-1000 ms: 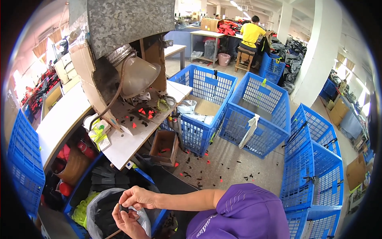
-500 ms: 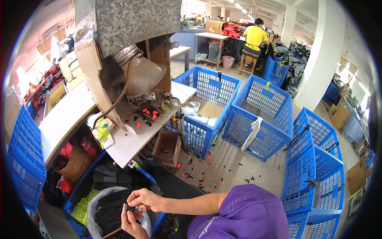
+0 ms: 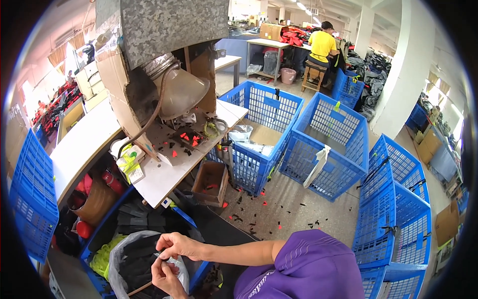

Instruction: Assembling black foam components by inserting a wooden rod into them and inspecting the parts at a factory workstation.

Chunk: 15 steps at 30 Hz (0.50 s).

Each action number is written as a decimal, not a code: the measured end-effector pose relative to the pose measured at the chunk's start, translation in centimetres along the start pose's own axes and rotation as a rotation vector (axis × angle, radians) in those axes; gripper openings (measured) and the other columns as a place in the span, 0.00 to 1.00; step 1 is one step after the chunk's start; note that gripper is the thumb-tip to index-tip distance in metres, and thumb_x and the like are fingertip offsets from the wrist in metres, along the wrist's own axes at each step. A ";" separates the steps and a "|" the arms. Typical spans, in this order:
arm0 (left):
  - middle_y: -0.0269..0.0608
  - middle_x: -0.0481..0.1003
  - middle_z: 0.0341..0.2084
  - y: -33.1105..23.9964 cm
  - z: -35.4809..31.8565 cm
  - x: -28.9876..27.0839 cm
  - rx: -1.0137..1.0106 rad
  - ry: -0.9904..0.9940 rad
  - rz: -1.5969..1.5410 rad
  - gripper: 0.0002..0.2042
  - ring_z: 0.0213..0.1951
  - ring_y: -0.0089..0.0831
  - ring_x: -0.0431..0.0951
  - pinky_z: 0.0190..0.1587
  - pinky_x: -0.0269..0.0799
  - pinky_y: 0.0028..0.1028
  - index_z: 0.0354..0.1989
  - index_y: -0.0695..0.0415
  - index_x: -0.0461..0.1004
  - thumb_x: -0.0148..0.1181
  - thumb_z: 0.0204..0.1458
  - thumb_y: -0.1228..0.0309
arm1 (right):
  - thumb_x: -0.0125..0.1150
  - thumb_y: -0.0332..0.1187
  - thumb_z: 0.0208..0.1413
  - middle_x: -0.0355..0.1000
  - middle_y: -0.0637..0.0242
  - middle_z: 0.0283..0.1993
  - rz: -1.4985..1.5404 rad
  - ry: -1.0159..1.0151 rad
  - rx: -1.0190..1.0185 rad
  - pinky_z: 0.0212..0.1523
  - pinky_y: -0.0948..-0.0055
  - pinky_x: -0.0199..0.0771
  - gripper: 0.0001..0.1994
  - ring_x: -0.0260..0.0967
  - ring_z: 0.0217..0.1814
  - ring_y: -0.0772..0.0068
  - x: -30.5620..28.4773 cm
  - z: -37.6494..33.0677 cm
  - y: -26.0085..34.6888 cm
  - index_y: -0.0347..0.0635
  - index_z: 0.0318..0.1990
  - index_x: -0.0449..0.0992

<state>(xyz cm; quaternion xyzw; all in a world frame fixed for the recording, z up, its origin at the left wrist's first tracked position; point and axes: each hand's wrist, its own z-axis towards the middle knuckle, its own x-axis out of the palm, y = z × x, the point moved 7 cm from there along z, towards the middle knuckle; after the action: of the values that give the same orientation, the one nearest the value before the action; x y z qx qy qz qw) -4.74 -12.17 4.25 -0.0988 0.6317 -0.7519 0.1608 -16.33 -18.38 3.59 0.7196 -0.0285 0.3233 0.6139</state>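
Above a clear plastic bag [image 3: 115,261], heaped with black cloth pieces [image 3: 137,264], my two hands meet fingertip to fingertip. My right hand [image 3: 180,246] reaches in from the right, its thumb and finger pinching a small dark piece [image 3: 162,257]. Just below it, my left hand [image 3: 167,278] comes up from the lower edge, fingers closed on the same piece. The fingers cover most of it, so its exact kind cannot be made out. A thin wooden stick [image 3: 140,288] shows beside my left hand.
The bag sits in a blue crate with yellow-green cloth [image 3: 105,259] and stacked black pieces [image 3: 134,217]. Ahead stands a worktable [image 3: 159,183] with a lamp-like hood [image 3: 183,93] and red scraps. Blue crates [image 3: 323,144] stand to the right; a person in yellow [image 3: 322,45] sits far off.
My fingertips have drawn closer together around the small dark piece, and a pale edge seen at my left fingertips earlier is now less visible. The whole view has shifted slightly.
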 end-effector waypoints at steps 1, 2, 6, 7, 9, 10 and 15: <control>0.33 0.70 0.17 -0.1 0.1 0.1 0.027 0.020 -0.003 0.07 0.15 0.14 0.66 0.17 0.61 0.13 0.39 0.65 0.72 0.47 0.56 0.79 | 0.63 0.25 0.43 0.66 0.71 0.27 0.001 -0.003 -0.003 0.19 0.85 0.57 0.10 0.59 0.23 0.85 -0.1 0.1 0.1 0.39 0.34 0.70; 0.32 0.69 0.17 -0.2 0.3 0.3 0.054 0.042 -0.006 0.07 0.15 0.14 0.65 0.17 0.60 0.13 0.39 0.65 0.72 0.47 0.56 0.79 | 0.64 0.26 0.42 0.66 0.71 0.28 -0.122 0.033 -0.112 0.20 0.85 0.59 0.12 0.60 0.25 0.85 0.1 0.2 1.0 0.39 0.35 0.70; 0.32 0.68 0.17 -1.1 1.0 0.5 0.092 -0.011 0.020 0.08 0.15 0.13 0.64 0.16 0.59 0.13 0.42 0.65 0.71 0.49 0.57 0.77 | 0.66 0.27 0.42 0.65 0.71 0.29 -0.057 0.018 -0.065 0.21 0.84 0.62 0.14 0.63 0.29 0.84 0.2 0.2 1.2 0.38 0.37 0.69; 0.32 0.68 0.17 -1.3 0.9 0.8 0.031 0.034 -0.016 0.09 0.15 0.13 0.63 0.16 0.58 0.13 0.43 0.65 0.71 0.49 0.56 0.77 | 0.66 0.27 0.43 0.66 0.70 0.28 -0.053 0.003 -0.017 0.21 0.84 0.62 0.14 0.64 0.27 0.85 -0.2 0.1 0.9 0.36 0.37 0.70; 0.32 0.69 0.17 -1.5 0.5 1.7 -0.098 0.095 -0.097 0.12 0.15 0.12 0.62 0.15 0.57 0.13 0.47 0.66 0.71 0.51 0.56 0.75 | 0.65 0.26 0.42 0.67 0.69 0.27 -0.086 -0.009 -0.027 0.19 0.84 0.62 0.13 0.64 0.24 0.84 -0.7 0.1 0.7 0.35 0.37 0.70; 0.32 0.69 0.17 -1.3 0.5 1.6 -0.099 0.097 -0.094 0.12 0.15 0.12 0.62 0.15 0.57 0.13 0.47 0.66 0.71 0.51 0.56 0.75 | 0.64 0.26 0.42 0.68 0.68 0.27 -0.121 -0.023 -0.036 0.18 0.84 0.62 0.13 0.63 0.21 0.83 -0.8 0.0 0.7 0.34 0.37 0.70; 0.35 0.72 0.21 -0.1 0.8 2.2 -0.155 0.190 -0.057 0.16 0.16 0.13 0.66 0.17 0.60 0.12 0.51 0.66 0.69 0.52 0.54 0.76 | 0.56 0.30 0.55 0.67 0.72 0.20 -0.156 -0.084 -0.054 0.14 0.86 0.55 0.07 0.58 0.15 0.87 -1.1 -0.2 0.1 0.35 0.32 0.73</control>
<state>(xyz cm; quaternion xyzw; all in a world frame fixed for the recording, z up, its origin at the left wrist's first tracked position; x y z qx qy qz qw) -6.50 -13.69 4.36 -0.0569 0.6974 -0.7109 0.0706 -17.30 -18.61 3.16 0.7157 -0.0067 0.2431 0.6547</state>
